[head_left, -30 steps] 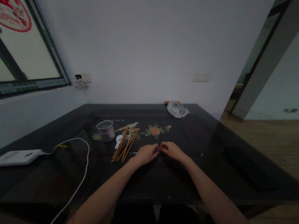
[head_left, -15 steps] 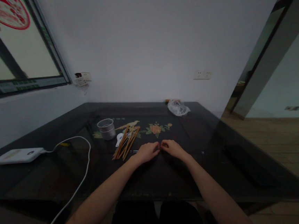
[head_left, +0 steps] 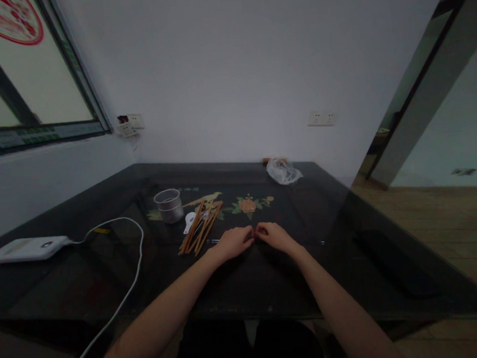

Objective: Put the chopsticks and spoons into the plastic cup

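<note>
My left hand [head_left: 236,241] rests on the dark table [head_left: 273,293] with its fingers curled in. Facing it, my right hand [head_left: 273,236] lies loosely curled, thumb bent toward the fingers, and the fingertips of both hands almost meet. I see nothing held in either one. Just left of my left hand is a loose pile of wooden chopsticks [head_left: 201,229], several of them crossing. A white spoon [head_left: 189,221] lies partly under the pile. Behind these stands an upright metal cup [head_left: 169,206].
A white power bank [head_left: 28,249] with a white cable [head_left: 139,254] sits at the left, the cable running off the front edge. A crumpled plastic bag [head_left: 283,172] lies near the back wall. A dark flat object [head_left: 396,262] lies at the right.
The view has shifted very slightly. Both hands and the things on the table stay where they were.
</note>
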`<state>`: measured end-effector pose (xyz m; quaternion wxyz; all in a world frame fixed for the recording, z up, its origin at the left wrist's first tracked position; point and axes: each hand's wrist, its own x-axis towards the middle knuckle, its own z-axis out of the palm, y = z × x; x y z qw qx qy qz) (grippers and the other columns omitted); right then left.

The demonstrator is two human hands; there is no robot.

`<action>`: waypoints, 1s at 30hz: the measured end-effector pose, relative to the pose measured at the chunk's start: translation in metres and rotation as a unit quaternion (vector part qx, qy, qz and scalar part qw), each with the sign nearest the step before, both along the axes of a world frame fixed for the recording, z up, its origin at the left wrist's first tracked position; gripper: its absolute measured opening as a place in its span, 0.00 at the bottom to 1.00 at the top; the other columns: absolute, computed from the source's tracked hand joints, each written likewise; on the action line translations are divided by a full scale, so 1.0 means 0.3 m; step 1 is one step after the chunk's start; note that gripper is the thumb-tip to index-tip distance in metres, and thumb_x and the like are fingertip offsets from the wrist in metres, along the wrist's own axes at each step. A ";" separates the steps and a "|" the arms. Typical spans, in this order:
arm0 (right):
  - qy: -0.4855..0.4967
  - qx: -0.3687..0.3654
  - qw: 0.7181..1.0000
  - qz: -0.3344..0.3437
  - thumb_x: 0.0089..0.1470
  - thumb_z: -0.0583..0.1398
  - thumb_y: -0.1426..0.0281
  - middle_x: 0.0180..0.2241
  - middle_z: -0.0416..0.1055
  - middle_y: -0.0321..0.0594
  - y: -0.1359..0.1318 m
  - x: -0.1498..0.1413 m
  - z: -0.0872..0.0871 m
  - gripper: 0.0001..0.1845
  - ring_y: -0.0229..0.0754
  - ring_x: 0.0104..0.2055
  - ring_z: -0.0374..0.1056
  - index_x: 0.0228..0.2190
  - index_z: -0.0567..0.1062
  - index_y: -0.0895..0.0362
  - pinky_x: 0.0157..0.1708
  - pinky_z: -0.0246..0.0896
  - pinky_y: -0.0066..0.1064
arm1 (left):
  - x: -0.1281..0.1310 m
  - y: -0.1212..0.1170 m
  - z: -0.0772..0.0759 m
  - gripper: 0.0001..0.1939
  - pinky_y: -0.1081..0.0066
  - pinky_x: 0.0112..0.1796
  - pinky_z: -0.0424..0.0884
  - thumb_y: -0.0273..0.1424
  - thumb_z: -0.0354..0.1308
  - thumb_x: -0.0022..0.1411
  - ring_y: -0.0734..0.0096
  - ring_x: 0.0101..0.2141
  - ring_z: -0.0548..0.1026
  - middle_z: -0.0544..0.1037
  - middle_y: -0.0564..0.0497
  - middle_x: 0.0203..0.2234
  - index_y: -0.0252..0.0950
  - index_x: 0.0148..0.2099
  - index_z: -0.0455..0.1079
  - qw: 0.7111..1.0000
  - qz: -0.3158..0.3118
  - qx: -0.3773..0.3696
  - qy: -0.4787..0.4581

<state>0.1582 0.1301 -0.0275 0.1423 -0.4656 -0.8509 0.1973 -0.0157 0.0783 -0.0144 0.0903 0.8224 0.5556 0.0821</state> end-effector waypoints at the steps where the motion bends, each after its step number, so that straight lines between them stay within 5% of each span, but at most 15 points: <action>1: -0.002 -0.002 1.000 0.000 0.54 0.56 0.68 0.29 0.73 0.38 -0.002 0.000 0.003 0.09 0.37 0.31 0.65 0.34 0.75 0.55 0.28 0.48 0.25 | 0.000 0.000 0.001 0.10 0.71 0.35 0.67 0.37 0.48 0.63 0.64 0.37 0.75 0.76 0.49 0.36 0.41 0.45 0.64 1.000 -0.001 0.000 0.000; 30: -0.001 -0.007 1.000 0.003 0.54 0.57 0.67 0.29 0.72 0.37 0.003 0.002 -0.003 0.08 0.36 0.30 0.65 0.34 0.75 0.54 0.28 0.49 0.24 | 0.005 -0.005 0.008 0.10 0.71 0.36 0.67 0.36 0.48 0.63 0.65 0.37 0.75 0.76 0.50 0.36 0.41 0.45 0.64 1.000 0.003 -0.003 0.003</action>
